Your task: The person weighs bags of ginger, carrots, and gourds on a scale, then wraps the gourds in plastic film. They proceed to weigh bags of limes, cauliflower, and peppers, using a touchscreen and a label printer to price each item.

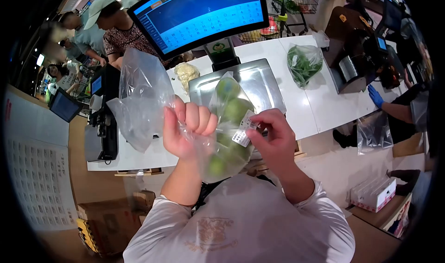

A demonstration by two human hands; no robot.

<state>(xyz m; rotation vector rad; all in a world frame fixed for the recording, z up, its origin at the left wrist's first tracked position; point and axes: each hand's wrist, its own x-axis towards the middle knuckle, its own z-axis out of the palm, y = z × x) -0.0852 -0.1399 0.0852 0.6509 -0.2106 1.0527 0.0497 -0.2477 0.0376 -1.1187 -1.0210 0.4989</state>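
My left hand (189,127) is closed in a fist round the gathered neck of a clear plastic bag, whose loose top (143,96) spreads out to the left. Several round green fruits (235,109) fill the bag, which hangs in front of my chest and overlaps the scale in this view. A white printed barcode label (243,129) lies against the bag's right side. Thumb and fingers of my right hand (275,137) pinch the label's right edge. Behind the bag is the steel weighing plate (266,80) of a scale, with a lit touchscreen (199,17) above it.
A bag of green vegetables (304,64) and a pale bagged item (187,74) lie on the white counter (303,117). A label printer or terminal (102,117) stands left. Customers (123,38) are across the counter; a blue-gloved hand (375,96) is at right.
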